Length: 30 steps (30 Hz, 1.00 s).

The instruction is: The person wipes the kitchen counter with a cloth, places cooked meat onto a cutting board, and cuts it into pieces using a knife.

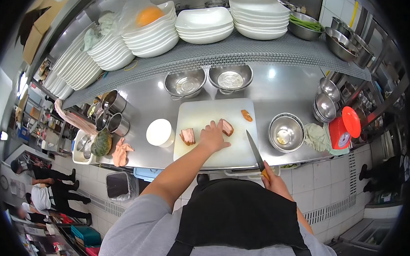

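My left hand point(214, 137) lies over the middle of the white cutting board point(200, 110), its fingers stretched apart. Its fingertips reach the edge of a piece of pork belly point(227, 127); whether they press on it I cannot tell. A second piece of pork belly point(187, 136) rests to the left of that hand. Near the board's upper right corner lies a small browned slice of meat point(246, 115). Off the board's lower right corner, my right hand point(274, 183) is closed round the yellow handle of a kitchen knife point(255, 149). The blade points up and slightly left, over the board's right edge.
A white tub point(160, 133) stands left of the board, steel bowls point(286, 132) to its right. Two steel colanders point(185, 83) sit behind. Farther right are a cloth point(317, 136) and a red scale point(340, 134). Stacked plates point(204, 26) line the shelf. Other people stand far left.
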Motion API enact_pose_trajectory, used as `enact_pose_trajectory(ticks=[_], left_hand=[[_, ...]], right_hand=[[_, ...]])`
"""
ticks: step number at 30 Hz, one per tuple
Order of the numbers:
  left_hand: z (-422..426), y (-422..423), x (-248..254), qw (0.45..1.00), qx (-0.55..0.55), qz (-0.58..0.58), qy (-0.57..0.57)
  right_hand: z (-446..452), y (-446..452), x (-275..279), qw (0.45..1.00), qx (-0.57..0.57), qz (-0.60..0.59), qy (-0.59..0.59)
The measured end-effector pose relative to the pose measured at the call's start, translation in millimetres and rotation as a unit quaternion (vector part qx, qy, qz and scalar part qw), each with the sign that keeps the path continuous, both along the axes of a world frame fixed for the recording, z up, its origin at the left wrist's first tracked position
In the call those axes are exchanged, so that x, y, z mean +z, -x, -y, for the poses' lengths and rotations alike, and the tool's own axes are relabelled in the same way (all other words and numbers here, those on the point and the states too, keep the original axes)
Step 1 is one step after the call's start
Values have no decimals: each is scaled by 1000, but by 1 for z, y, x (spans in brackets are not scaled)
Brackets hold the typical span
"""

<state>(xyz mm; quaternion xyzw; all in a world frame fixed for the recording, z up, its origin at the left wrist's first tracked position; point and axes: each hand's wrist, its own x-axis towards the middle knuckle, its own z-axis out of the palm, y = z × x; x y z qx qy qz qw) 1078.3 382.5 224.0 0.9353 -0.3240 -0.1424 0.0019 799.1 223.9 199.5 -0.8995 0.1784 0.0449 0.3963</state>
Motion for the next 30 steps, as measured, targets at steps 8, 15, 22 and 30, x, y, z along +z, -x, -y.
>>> enact_pose_trajectory(ticks=[8, 15, 22, 30], left_hand=[[-32, -20, -12, 1000, -13, 9, -5], [-15, -12, 30, 976, -61, -67, -197], [10, -69, -52, 910, -326, 173, 191], [8, 30, -21, 987, -91, -63, 115]], right_hand=[[3, 8, 13, 1000, -18, -24, -8], [6, 7, 9, 1000, -3, -26, -2], [8, 3, 7, 1000, 16, -20, 3], [17, -17, 1, 997, 38, -15, 72]])
